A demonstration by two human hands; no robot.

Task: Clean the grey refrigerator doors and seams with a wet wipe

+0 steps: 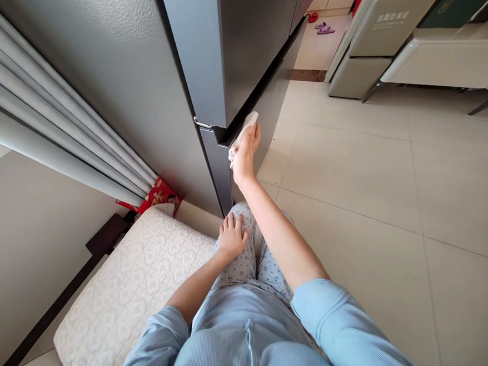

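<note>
My right hand (245, 155) grips a folded white cloth (248, 123) at the top edge of the grey refrigerator's lower door (269, 100). Part of the cloth bunches out below my fingers, and my palm hides the rest. Above it is the dark gap under the upper door (254, 32), with a metal hinge (203, 123) at the near corner. My left hand (232, 238) lies flat on my knee, over patterned trousers (237, 270), its fingers a little apart and nothing in it.
A quilted cream cover (138, 285) lies over a seat on my left. Behind it are a red box (161, 195) and a grey curtain (76, 111). Tiled floor (353, 186) stretches right towards a white table (440, 63) and a covered chair (391, 16). Purple slippers (324, 28) lie beyond a doorway.
</note>
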